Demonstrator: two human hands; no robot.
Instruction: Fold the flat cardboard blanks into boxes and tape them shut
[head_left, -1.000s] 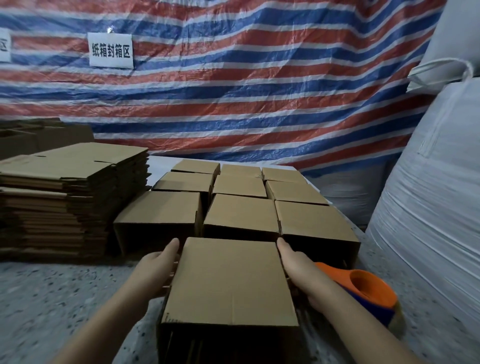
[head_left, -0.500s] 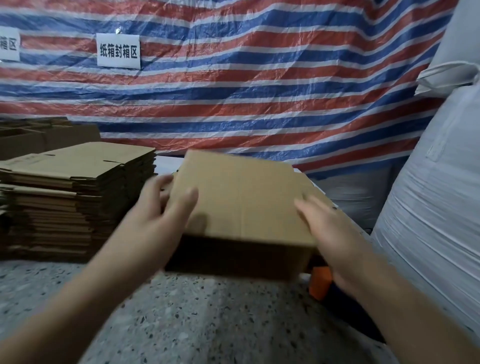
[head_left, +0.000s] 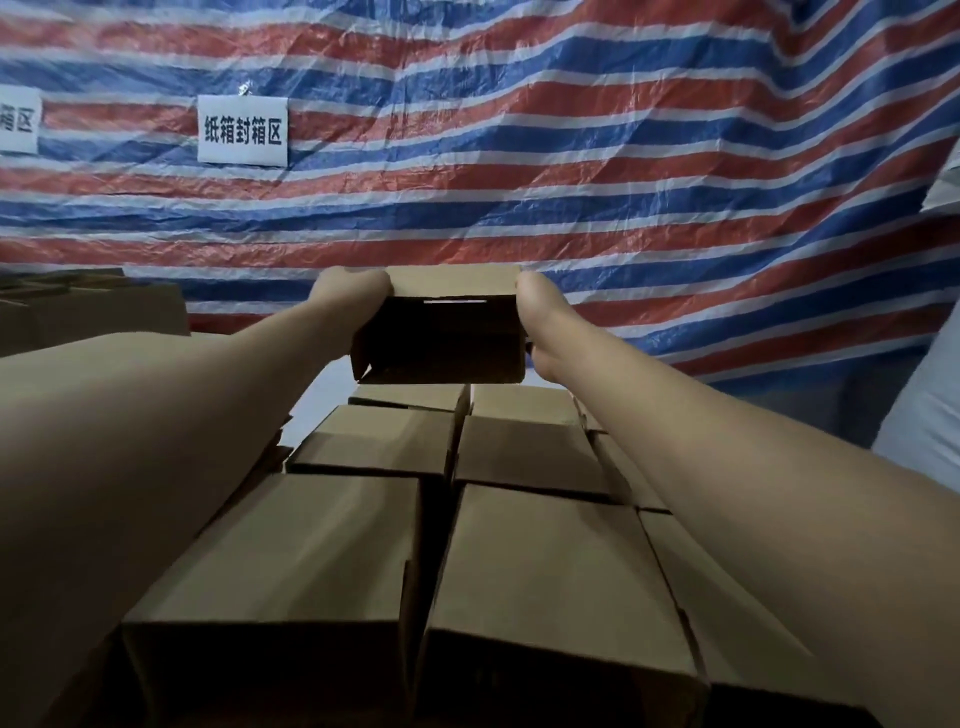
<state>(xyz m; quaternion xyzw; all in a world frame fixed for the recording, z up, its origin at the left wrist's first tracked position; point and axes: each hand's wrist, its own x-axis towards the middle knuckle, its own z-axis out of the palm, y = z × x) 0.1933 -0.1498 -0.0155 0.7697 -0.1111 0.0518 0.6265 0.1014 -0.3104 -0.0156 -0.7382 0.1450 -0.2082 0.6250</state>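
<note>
Both arms stretched forward, carrying one made-up box (head_left: 439, 338) out over the far end of the rows. Left hand (head_left: 349, 291) grips its left side, right hand (head_left: 535, 317) its right side; thumbs curl over the top edge, the other fingers are hidden behind the walls, so their exact lie cannot be told. Box is clear of everything below it, near face open and dark inside, with a thin slit of light showing through the far end. Whether that far end is taped cannot be told. Progress, as a judgement: a good number already folded. Rows of boxes (head_left: 540, 551) stand close-packed from the near edge back toward the tarp (head_left: 623, 171), at least three columns, the right one mostly hidden under the right forearm. At far left a cardboard stack (head_left: 88, 306), blanks or boxes, too dim to say which. No tape or dispenser visible. Held box looks bound for the back of the rows, just past the last ones. Room: seams between boxes are tight, nothing to slip a hand into. Open ground seems to lie only at the far end, a pale strip of surface (head_left: 332, 384) left of the last row, with the tarp close behind. White sack (head_left: 919, 410) crowds the right side. Forearms pass low over the box tops; a drop in height would clip those edges. Sign (head_left: 242, 130) on the tarp.
</note>
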